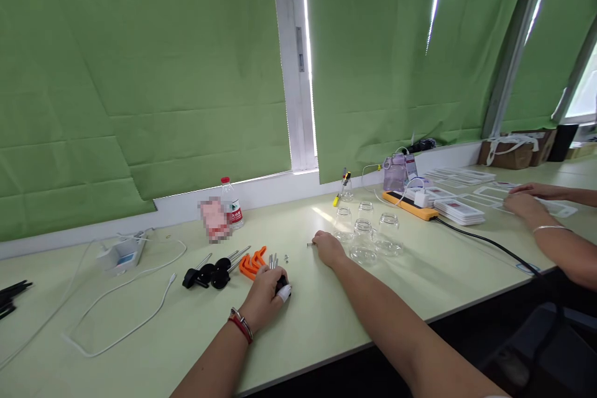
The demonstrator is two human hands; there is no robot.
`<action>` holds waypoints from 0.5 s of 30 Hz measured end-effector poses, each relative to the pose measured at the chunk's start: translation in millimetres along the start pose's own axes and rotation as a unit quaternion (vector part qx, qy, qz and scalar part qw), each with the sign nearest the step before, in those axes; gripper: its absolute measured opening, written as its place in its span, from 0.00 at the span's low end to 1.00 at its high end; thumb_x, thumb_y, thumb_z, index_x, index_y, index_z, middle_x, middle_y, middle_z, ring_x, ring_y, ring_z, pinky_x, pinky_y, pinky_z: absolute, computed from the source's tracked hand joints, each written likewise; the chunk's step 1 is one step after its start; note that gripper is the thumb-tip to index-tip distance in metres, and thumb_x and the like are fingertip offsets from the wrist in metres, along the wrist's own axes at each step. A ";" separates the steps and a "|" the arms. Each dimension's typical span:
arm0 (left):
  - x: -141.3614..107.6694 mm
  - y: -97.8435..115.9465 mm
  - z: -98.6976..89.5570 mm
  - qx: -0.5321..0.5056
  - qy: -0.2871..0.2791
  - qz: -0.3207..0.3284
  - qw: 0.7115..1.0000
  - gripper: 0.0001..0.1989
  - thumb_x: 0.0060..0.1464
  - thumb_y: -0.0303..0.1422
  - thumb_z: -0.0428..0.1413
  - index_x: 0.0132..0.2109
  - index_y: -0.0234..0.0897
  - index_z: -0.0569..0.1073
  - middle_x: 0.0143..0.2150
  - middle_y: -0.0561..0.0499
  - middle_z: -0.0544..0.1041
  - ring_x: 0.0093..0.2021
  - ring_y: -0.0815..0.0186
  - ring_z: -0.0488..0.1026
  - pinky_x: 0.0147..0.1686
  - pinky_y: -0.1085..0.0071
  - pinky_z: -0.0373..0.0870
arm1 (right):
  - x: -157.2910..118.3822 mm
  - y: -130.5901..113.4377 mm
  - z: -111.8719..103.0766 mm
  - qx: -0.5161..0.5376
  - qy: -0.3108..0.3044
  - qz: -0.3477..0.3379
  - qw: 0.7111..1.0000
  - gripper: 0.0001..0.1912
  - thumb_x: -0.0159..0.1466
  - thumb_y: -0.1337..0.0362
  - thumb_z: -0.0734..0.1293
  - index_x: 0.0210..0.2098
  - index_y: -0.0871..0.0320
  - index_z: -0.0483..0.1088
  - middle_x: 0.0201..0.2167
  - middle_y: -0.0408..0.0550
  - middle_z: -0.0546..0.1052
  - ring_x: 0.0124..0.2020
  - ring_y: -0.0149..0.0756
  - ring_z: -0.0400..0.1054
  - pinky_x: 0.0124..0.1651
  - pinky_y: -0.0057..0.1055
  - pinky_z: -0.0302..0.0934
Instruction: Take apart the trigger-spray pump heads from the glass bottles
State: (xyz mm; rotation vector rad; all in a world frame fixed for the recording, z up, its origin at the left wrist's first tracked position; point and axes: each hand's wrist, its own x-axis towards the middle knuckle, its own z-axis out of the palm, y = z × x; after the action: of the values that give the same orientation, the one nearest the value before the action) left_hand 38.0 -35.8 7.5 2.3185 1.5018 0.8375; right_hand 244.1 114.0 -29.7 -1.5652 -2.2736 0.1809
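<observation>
My left hand is closed round a black part with metal rods, low over the table; its grip hides much of the part. Beside it lie several orange curved handles and several black round pieces with metal shafts. A pair of tiny metal bits sits just beyond. My right hand rests on the table with its fingertips together at a small metal spring. Close to its right stand several clear glass jars without lids.
A water bottle stands by the window ledge. White cables run from a power socket on the left. On the right are an orange power strip, a purple jug and white card stacks. Another person's hands work at far right.
</observation>
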 end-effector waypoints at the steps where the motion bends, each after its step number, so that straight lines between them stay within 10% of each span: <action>1: -0.2 0.4 -0.2 -0.002 -0.001 0.003 1.000 0.04 0.51 0.31 0.50 0.34 0.38 0.69 0.30 0.48 0.70 0.37 0.60 0.63 0.36 0.66 0.62 | -0.6 0.3 0.5 0.003 0.005 -0.008 1.000 0.14 0.58 0.75 0.58 0.34 0.60 0.74 0.41 0.51 0.71 0.41 0.36 0.63 0.39 0.28 0.52; 15: -1.4 -3.5 0.4 -0.012 -0.011 0.005 1.000 0.12 0.50 0.29 0.50 0.44 0.39 0.66 0.35 0.48 0.70 0.40 0.59 0.63 0.39 0.64 0.63 | -15.2 -11.9 7.2 0.047 0.017 -0.133 0.990 0.19 0.54 0.78 0.60 0.38 0.54 0.75 0.41 0.47 0.72 0.41 0.36 0.64 0.40 0.28 0.55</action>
State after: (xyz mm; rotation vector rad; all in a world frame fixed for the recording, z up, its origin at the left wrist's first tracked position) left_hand 35.1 -35.5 4.9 2.3128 1.4645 0.8243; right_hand 235.8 96.3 -36.1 -1.1952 -2.3817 0.1866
